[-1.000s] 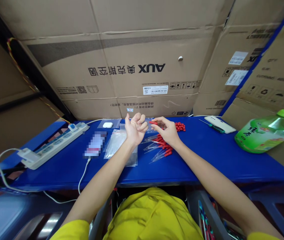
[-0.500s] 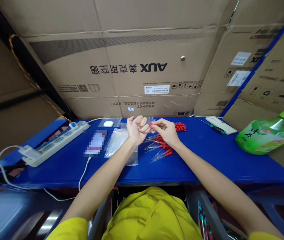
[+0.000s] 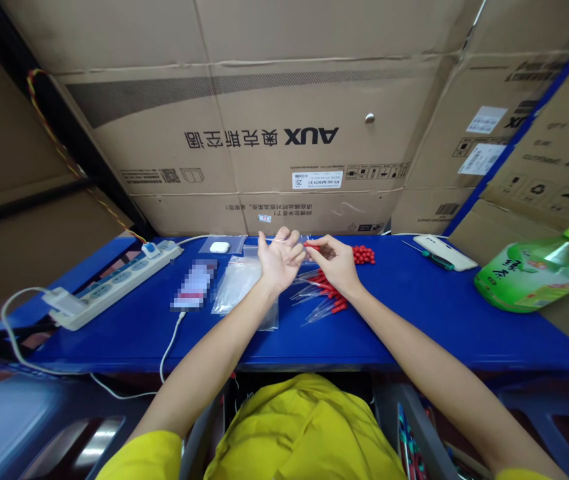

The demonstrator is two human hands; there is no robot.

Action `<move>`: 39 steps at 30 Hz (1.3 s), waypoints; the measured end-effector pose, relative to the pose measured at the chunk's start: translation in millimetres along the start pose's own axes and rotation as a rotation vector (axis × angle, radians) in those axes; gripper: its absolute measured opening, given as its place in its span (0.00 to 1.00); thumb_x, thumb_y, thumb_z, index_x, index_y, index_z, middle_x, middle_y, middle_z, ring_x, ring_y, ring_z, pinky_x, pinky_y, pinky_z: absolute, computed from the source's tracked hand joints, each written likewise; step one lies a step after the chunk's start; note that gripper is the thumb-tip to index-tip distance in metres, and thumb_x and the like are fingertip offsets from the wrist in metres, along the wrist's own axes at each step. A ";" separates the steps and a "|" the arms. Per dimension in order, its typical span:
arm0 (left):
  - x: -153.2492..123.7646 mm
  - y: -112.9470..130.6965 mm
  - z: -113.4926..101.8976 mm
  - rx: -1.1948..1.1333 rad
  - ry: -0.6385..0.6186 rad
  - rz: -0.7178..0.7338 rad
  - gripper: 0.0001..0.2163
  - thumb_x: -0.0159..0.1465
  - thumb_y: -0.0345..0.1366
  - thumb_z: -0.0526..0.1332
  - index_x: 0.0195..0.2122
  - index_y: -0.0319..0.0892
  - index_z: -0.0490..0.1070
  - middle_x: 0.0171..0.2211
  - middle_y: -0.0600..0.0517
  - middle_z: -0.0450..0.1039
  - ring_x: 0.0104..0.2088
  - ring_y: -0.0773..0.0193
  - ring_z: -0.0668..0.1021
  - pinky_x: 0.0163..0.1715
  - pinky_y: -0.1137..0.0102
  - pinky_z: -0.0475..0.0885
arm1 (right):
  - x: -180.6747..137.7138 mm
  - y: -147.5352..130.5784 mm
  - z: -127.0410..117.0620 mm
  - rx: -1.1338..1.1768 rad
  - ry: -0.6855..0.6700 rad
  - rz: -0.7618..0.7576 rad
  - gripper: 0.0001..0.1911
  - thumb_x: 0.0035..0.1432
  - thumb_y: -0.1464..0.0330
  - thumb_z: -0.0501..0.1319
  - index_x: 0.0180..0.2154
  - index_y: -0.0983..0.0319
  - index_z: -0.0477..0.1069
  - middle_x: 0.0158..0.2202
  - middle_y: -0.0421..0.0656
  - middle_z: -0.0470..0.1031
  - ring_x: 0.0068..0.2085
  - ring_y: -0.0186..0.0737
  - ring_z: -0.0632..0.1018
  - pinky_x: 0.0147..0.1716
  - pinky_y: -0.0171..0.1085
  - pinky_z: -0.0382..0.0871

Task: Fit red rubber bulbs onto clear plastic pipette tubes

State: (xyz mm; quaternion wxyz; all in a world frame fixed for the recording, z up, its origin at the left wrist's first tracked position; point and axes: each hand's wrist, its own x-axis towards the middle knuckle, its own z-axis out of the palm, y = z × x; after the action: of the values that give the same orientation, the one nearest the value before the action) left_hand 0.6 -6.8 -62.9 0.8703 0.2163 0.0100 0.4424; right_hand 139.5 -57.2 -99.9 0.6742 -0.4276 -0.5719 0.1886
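My right hand (image 3: 335,263) pinches the red bulb of a dropper (image 3: 312,246) between thumb and fingertips. Its thin clear tube points left, over the fingers of my left hand (image 3: 280,260). That hand is palm up with thumb and fingers apart, close to the dropper; light contact with the tube is hard to make out. Below my hands lies a pile of droppers (image 3: 333,297), red bulbs to the right and clear tips to the left. Loose red bulbs (image 3: 364,255) sit just beyond my right hand. Clear plastic bags (image 3: 237,283) lie left of the droppers, partly under my left forearm.
On the left of the blue table (image 3: 414,320) are a phone (image 3: 194,285) on a cable, a power strip (image 3: 119,283) and a small white case (image 3: 219,247). To the right stand a green bottle (image 3: 529,277) and a screwdriver (image 3: 437,260) beside a white item. Cardboard (image 3: 264,100) walls the back.
My left hand has uncurled its fingers from a closed grip near the dropper, and the clear tube now shows above them. My right hand keeps its pinch on the bulb.
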 end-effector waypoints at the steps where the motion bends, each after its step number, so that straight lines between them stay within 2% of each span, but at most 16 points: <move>1: 0.7 -0.6 -0.2 -0.002 -0.005 0.010 0.30 0.73 0.61 0.36 0.30 0.42 0.61 0.24 0.56 0.59 0.15 0.73 0.52 0.15 0.73 0.49 | -0.1 0.1 -1.0 -0.052 0.021 -0.027 0.11 0.59 0.58 0.70 0.39 0.59 0.80 0.36 0.44 0.83 0.34 0.43 0.83 0.38 0.43 0.81; 3: 2.2 -0.8 -1.0 -0.008 -0.005 0.015 0.30 0.73 0.62 0.37 0.30 0.43 0.61 0.24 0.56 0.58 0.15 0.73 0.52 0.15 0.74 0.48 | -0.2 0.0 -2.5 -0.146 0.047 -0.067 0.10 0.60 0.59 0.69 0.39 0.59 0.80 0.37 0.44 0.84 0.35 0.44 0.83 0.40 0.43 0.80; 5: 3.9 0.6 -2.0 -0.010 0.011 -0.004 0.26 0.75 0.58 0.42 0.28 0.43 0.56 0.21 0.58 0.52 0.14 0.73 0.50 0.14 0.74 0.46 | -0.5 0.3 -2.9 -0.178 0.029 -0.073 0.10 0.61 0.59 0.69 0.39 0.59 0.80 0.38 0.45 0.84 0.37 0.44 0.84 0.41 0.43 0.80; 9: 5.9 6.0 -2.5 -0.009 0.055 -0.024 0.22 0.78 0.46 0.45 0.26 0.43 0.48 0.19 0.61 0.44 0.13 0.74 0.46 0.14 0.74 0.43 | -0.7 1.0 -1.8 -0.049 -0.041 0.021 0.16 0.57 0.57 0.71 0.43 0.58 0.79 0.38 0.44 0.84 0.37 0.45 0.85 0.42 0.44 0.82; 12: 5.4 9.0 -1.1 0.002 0.051 -0.028 0.22 0.79 0.43 0.42 0.26 0.44 0.45 0.19 0.61 0.42 0.13 0.74 0.46 0.15 0.73 0.42 | -0.5 -2.3 -1.1 0.001 -0.040 0.075 0.17 0.56 0.54 0.72 0.41 0.58 0.79 0.33 0.43 0.83 0.33 0.45 0.84 0.38 0.44 0.82; 15: 4.1 9.5 1.2 0.015 0.063 -0.035 0.21 0.79 0.42 0.43 0.26 0.44 0.43 0.19 0.61 0.41 0.12 0.74 0.47 0.16 0.72 0.41 | -1.6 -8.0 -0.2 0.009 -0.013 0.068 0.17 0.55 0.53 0.72 0.37 0.58 0.80 0.30 0.42 0.83 0.31 0.45 0.84 0.35 0.44 0.83; 27: 0.7 5.8 4.7 0.034 0.112 -0.051 0.21 0.77 0.40 0.48 0.26 0.44 0.43 0.19 0.62 0.41 0.12 0.74 0.47 0.16 0.72 0.42 | -7.5 -12.8 0.3 0.056 0.002 0.047 0.14 0.56 0.55 0.73 0.36 0.57 0.81 0.31 0.42 0.84 0.34 0.47 0.86 0.39 0.48 0.85; 34: -2.1 4.6 7.8 0.057 0.115 -0.068 0.21 0.77 0.40 0.48 0.26 0.44 0.43 0.19 0.62 0.40 0.13 0.74 0.46 0.16 0.73 0.42 | -8.6 -9.5 -2.5 -0.009 -0.019 -0.032 0.08 0.59 0.60 0.72 0.37 0.56 0.83 0.33 0.42 0.85 0.34 0.47 0.86 0.39 0.46 0.84; 39: -3.0 2.3 6.1 0.013 0.095 -0.071 0.21 0.78 0.39 0.45 0.26 0.44 0.43 0.19 0.61 0.39 0.13 0.73 0.46 0.15 0.72 0.41 | -6.5 -9.8 -9.2 -0.220 -0.036 -0.192 0.06 0.60 0.61 0.70 0.37 0.55 0.84 0.37 0.43 0.86 0.37 0.48 0.86 0.43 0.47 0.83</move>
State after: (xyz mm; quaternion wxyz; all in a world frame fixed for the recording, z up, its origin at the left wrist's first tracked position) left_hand -1.7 -10.2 -56.9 0.8825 0.2004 0.0618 0.4209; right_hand 144.0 -70.9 -95.9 0.6279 -0.4388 -0.6392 0.0673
